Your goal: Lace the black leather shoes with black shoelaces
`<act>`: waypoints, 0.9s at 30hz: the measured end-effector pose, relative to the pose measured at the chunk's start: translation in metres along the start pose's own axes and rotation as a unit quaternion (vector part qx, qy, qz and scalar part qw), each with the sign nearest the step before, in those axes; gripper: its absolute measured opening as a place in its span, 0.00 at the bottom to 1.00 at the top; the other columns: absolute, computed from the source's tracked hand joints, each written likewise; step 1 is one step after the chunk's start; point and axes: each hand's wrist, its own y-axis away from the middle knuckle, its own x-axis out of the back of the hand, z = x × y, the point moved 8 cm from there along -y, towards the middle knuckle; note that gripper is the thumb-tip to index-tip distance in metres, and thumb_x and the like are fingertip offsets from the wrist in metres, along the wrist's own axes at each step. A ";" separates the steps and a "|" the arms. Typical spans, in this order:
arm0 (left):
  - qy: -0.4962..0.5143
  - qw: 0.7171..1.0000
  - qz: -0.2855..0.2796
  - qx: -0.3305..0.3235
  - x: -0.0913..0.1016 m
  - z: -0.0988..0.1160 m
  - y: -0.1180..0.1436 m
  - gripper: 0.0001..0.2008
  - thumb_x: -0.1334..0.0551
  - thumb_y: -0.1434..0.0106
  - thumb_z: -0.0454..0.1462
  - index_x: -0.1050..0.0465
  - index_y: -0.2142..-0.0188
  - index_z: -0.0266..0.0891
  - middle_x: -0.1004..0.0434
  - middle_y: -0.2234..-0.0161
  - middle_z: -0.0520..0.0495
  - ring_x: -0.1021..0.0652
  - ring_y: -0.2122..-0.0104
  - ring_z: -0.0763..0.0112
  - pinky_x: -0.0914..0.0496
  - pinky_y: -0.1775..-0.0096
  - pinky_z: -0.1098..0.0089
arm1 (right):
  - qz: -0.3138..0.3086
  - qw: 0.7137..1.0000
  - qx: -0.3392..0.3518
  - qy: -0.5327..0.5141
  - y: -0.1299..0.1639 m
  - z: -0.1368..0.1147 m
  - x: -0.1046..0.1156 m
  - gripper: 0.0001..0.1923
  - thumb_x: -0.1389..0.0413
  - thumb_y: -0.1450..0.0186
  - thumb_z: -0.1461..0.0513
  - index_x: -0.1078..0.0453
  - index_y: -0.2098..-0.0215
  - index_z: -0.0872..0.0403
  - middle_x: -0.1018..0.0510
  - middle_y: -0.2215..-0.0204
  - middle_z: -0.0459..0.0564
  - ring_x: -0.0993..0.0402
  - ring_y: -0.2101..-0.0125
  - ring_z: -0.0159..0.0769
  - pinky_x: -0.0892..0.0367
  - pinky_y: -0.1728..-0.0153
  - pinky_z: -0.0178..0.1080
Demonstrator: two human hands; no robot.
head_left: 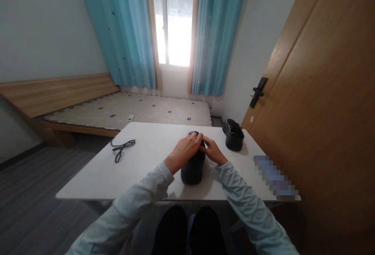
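Surface: white table [149, 161] under both hands, its near edge on the body side of the wrists. Left of the left hand [186, 147], well apart, a black cord [123, 145] lies in loops. Right of the right hand [213, 151] and slightly beyond it, a second shoe [234, 136], black with laces visible, stands on the table. Farther right and nearer the body than that hand, a pixelated bluish item [275, 179]; identity not readable.

Room: beyond the hands, a bed [152, 110] with a pale patterned cover, a small white object [130, 118] on it, and a wooden headboard [73, 91] to the left. Farther ahead, a bright window [178, 32] between blue curtains [125, 32]. Right of the hands, a brown wooden door [325, 110] with a black handle [258, 92].

Shoe in hand: black shoe [191, 172], directly below the left hand and just left of the right, sole down on the table. Near end rounded, dark, uncovered; upper largely hidden by fingers. Both hands have bent fingers on its upper, fingertips close together. Whether either hand is closed on any part: cannot tell.
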 end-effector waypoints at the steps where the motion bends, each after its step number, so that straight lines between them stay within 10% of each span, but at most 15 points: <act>1: 0.010 1.000 -0.004 -0.011 0.000 -0.002 0.000 0.08 0.48 0.32 0.33 0.39 0.54 0.33 0.29 0.59 0.41 0.23 0.62 0.66 0.29 0.64 0.70 | 0.002 1.000 -0.002 0.000 0.000 0.000 0.000 0.19 0.41 0.41 0.51 0.28 0.59 0.55 0.23 0.62 0.51 0.28 0.58 0.42 0.35 0.53 0.43; 18: 0.053 0.991 0.103 0.071 0.093 -0.024 0.034 0.11 0.45 0.34 0.42 0.25 0.64 0.44 0.21 0.68 0.48 0.29 0.62 0.64 0.37 0.71 0.73 | -0.051 0.997 0.036 0.038 0.000 -0.003 -0.008 0.18 0.39 0.43 0.60 0.30 0.55 0.53 0.26 0.53 0.53 0.32 0.50 0.44 0.39 0.47 0.49; 27: 0.102 0.967 0.168 0.165 0.134 -0.092 0.053 0.13 0.46 0.35 0.43 0.25 0.61 0.40 0.22 0.68 0.49 0.24 0.69 0.69 0.34 0.66 0.72 | -0.054 0.997 0.036 0.047 0.001 -0.006 -0.004 0.25 0.38 0.44 0.61 0.33 0.48 0.53 0.29 0.49 0.56 0.34 0.46 0.45 0.42 0.43 0.51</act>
